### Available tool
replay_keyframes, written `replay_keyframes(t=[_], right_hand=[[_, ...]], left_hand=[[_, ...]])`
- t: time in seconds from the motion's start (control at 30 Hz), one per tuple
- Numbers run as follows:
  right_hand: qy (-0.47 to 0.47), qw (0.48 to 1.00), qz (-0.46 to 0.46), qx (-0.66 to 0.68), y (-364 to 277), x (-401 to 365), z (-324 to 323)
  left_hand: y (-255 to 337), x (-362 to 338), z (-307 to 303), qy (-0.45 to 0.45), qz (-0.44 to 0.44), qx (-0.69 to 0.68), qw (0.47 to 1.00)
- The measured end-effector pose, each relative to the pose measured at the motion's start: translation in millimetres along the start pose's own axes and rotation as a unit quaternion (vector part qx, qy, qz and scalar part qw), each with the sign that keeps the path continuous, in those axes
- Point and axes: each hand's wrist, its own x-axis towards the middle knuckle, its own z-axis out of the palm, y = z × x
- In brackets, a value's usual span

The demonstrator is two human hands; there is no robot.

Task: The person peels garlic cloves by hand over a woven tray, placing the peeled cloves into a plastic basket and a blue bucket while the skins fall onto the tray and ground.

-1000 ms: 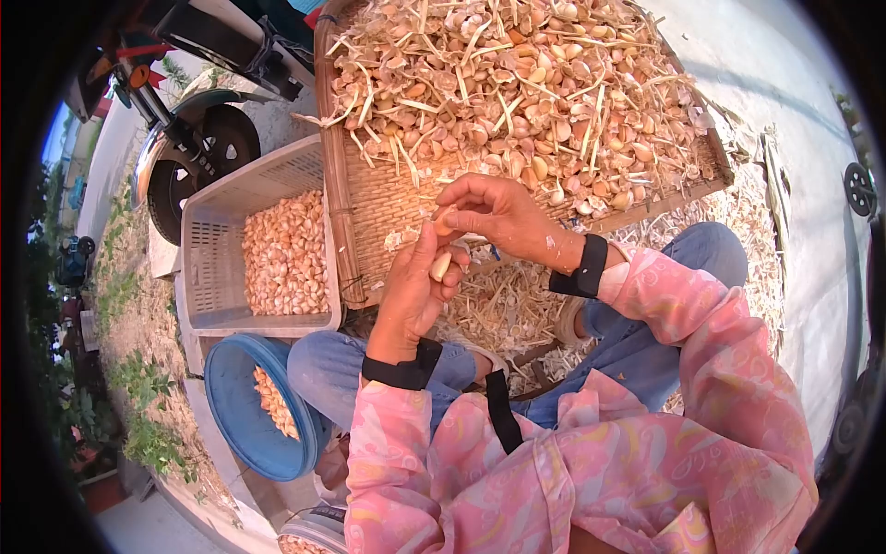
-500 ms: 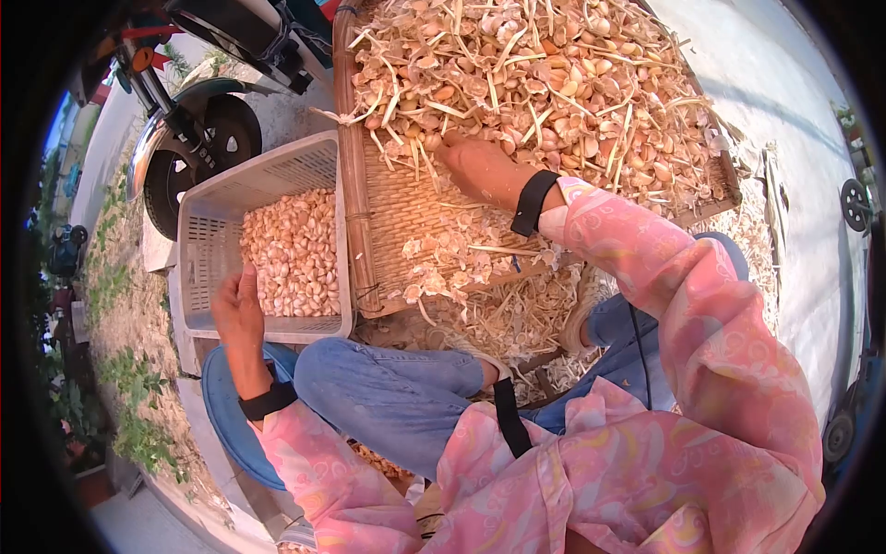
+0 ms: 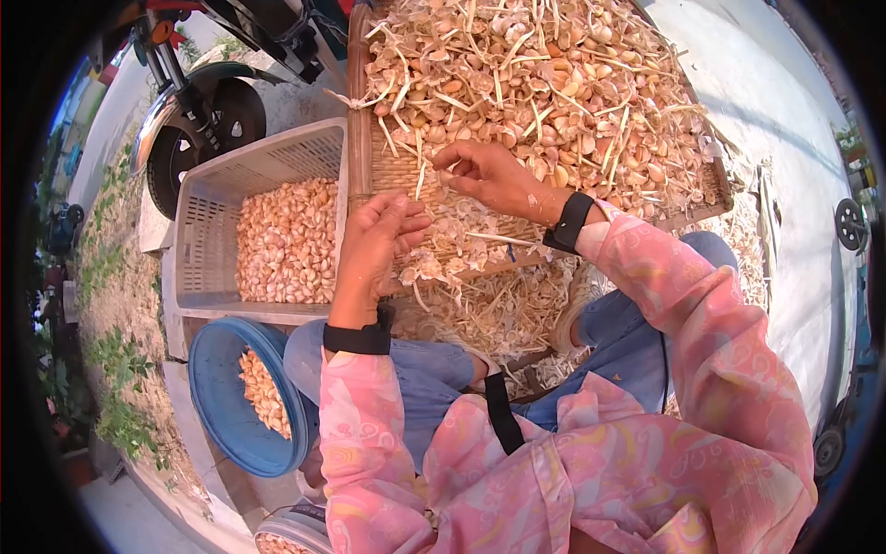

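My left hand (image 3: 377,238) is over the near left part of the woven tray (image 3: 358,148), palm turned inward. Its fingers are loosely bent and apart, with nothing seen in them. Just to its right, my right hand (image 3: 489,183) hovers over the tray with thumb and fingertips curled together; whatever they may pinch is too small to make out. Beyond both hands lies a heap of garlic cloves (image 3: 554,102) mixed with dry stems and papery skins. Loose skins (image 3: 443,242) are scattered on the woven surface below my hands.
A pale plastic crate (image 3: 198,245) with garlic cloves (image 3: 288,242) stands left of the tray. Nearer is a blue bucket (image 3: 217,406) holding more cloves (image 3: 263,392). A wheeled vehicle's tyre (image 3: 166,166) stands behind the crate. Stems and skins (image 3: 508,309) cover the ground between my legs.
My left hand has moved from the crate's near left edge rightward to the tray. My right hand has drawn back slightly from the heap toward it. The blue bucket's inside now shows.
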Motion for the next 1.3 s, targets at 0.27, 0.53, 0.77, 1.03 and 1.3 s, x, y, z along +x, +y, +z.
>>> replay_keyframes(t=[0.27, 0.53, 0.77, 1.03, 1.3], right_hand=[[-0.008, 0.997, -0.036, 0.061, -12, -24, -9], [0.041, 0.999, -0.003, 0.03, 3, -26, -7], [0.031, 0.997, 0.033, -0.07, 7, -12, -2], [0.008, 0.961, -0.015, -0.277, 11, -13, 0], [-0.048, 0.916, -0.084, -0.389, 20, 10, 31]], left_hand=[[-29, 34, 35, -0.026, -0.009, -0.153, 0.988], [-30, 15, 19, -0.147, -0.083, -0.405, 0.899], [-22, -5, 10, -0.089, -0.071, -0.399, 0.91], [56, -145, 89, -0.312, 0.043, -0.446, 0.838], [79, -206, 135, -0.311, 0.097, -0.598, 0.732]])
